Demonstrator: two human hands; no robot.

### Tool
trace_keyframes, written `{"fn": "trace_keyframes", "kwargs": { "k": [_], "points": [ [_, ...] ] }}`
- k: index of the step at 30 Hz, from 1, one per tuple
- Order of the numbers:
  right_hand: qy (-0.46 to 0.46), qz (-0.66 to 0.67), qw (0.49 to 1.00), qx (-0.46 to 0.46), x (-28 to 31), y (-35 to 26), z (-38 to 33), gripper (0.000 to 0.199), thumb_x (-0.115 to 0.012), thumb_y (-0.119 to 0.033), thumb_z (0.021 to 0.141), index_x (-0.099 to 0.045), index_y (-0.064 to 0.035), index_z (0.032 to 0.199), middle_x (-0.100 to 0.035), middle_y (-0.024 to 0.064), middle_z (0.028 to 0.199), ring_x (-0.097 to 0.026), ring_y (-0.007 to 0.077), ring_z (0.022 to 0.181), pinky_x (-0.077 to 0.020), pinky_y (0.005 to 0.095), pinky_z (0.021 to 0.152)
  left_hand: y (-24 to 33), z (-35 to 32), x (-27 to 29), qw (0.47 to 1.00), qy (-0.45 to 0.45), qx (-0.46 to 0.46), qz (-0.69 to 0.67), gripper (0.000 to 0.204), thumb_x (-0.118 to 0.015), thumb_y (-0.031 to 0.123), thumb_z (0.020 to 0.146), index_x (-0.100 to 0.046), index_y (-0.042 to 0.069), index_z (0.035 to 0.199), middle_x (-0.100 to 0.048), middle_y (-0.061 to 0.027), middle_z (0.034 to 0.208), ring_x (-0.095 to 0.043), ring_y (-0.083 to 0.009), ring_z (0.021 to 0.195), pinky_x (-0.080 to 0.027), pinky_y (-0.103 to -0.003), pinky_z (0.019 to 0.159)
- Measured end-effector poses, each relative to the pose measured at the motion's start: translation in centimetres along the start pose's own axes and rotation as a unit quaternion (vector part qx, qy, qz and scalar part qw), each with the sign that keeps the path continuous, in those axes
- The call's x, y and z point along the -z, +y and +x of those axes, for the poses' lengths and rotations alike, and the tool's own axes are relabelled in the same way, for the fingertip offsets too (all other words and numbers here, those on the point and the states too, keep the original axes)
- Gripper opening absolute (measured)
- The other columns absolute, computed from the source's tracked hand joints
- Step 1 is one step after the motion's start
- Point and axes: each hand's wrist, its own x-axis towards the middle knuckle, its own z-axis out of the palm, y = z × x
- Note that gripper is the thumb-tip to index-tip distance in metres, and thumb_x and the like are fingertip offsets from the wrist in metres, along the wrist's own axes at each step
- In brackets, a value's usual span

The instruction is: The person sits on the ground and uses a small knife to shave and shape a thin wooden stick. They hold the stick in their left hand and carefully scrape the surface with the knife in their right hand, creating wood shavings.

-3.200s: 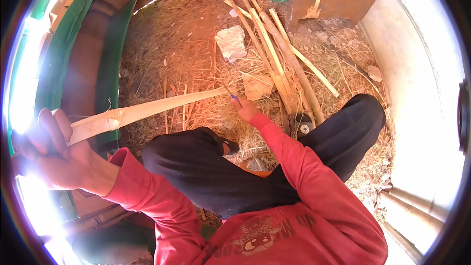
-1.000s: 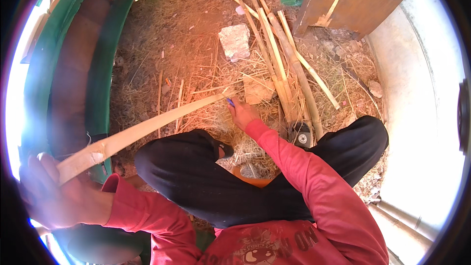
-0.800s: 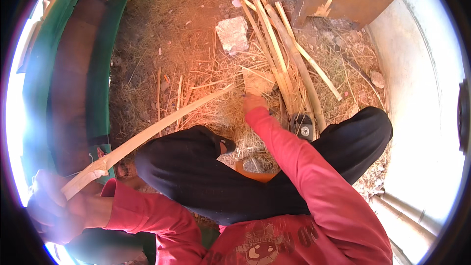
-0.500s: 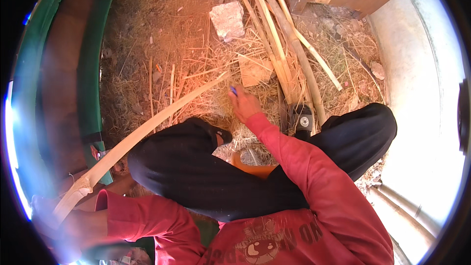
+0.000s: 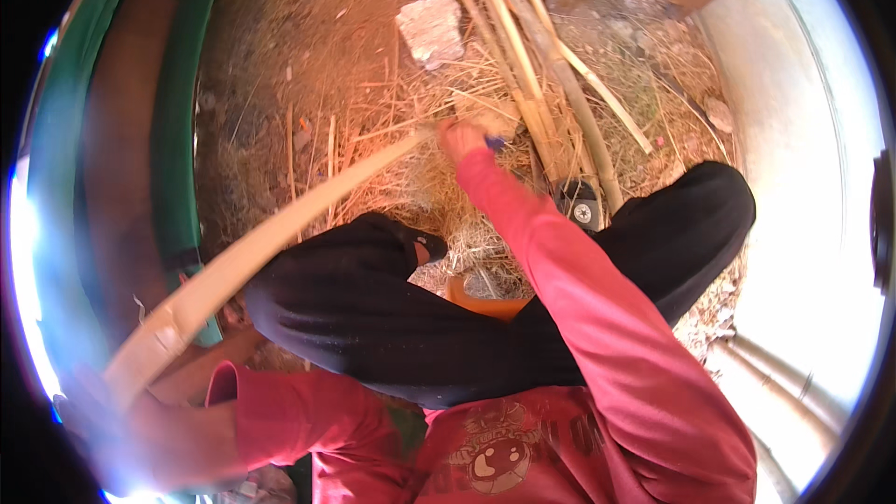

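Note:
A long, pale split-bamboo strip (image 5: 271, 235) slants from the lower left up to the middle of the view, passing over my left knee. My left hand (image 5: 173, 434), blurred and washed out by glare, grips its thick lower end, where a node shows. At the strip's thin far end is my closed right hand (image 5: 461, 138), its back turned up. A small blue object (image 5: 496, 143) sticks out from the right side of this fist; the rest of it is hidden, so its kind is unclear. I cannot tell whether the fingers also pinch the strip's tip.
Bamboo poles and split lengths (image 5: 523, 65) lie ahead to the right, by my shoe (image 5: 581, 205). A pale stone block (image 5: 430, 30) rests among straw and shavings. A white wall (image 5: 793, 131) bounds the right; green sheeting (image 5: 175, 131) hangs at left.
My right hand has moved slightly up and turned over. The blue object now shows on its right side instead of its left. The strip has shifted slightly with my left hand.

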Motion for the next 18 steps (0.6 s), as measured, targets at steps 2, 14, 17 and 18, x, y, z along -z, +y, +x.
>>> {"fn": "trace_keyframes", "kwargs": {
  "k": [2,14,17,18],
  "points": [
    [-0.012,-0.109,0.991,-0.080,-0.9,3.5,1.1,0.023,-0.048,-0.017,0.091,-0.046,-0.0030,0.108,-0.066,0.0162,0.078,-0.067,0.0283,0.070,-0.0538,0.0465,0.055,-1.1,-2.1,-2.5,0.998,0.050,-0.019,0.028,0.018,-0.050,0.014,0.073,-0.041,0.009,0.059,-0.033,-0.0066,0.054,-0.033,-0.0143,0.043,-0.040,-0.026,0.050],
    [-0.069,0.514,0.854,-0.039,7.0,2.2,-8.2,0.040,-0.044,-0.041,0.096,-0.051,-0.0051,0.113,-0.062,0.0273,0.076,-0.061,0.0457,0.077,-0.0473,0.0529,0.071,-2.2,-0.7,-3.2,0.952,-0.157,0.059,-0.256,0.030,-0.054,0.015,0.070,-0.040,0.022,0.045,-0.032,0.0081,0.041,-0.027,-0.0036,0.034,-0.020,-0.017,0.039],
    [-0.074,0.465,0.881,-0.043,6.5,0.9,-6.9,0.037,-0.043,-0.038,0.096,-0.052,-0.0058,0.111,-0.063,0.0250,0.075,-0.063,0.0435,0.076,-0.0493,0.0512,0.069,-2.5,-0.1,-3.0,0.914,-0.241,0.073,-0.320,0.033,-0.053,0.013,0.072,-0.038,0.023,0.045,-0.031,0.0089,0.041,-0.028,-0.0030,0.034,-0.020,-0.016,0.038],
    [-0.078,0.434,0.896,-0.049,6.4,0.5,-6.9,0.035,-0.043,-0.037,0.096,-0.053,-0.0059,0.109,-0.063,0.0237,0.075,-0.063,0.0423,0.075,-0.0503,0.0500,0.068,-2.5,-0.2,-3.2,0.912,-0.241,0.066,-0.325,0.033,-0.053,0.013,0.073,-0.038,0.023,0.045,-0.031,0.0091,0.041,-0.028,-0.0027,0.034,-0.019,-0.015,0.038]
  ]
}}
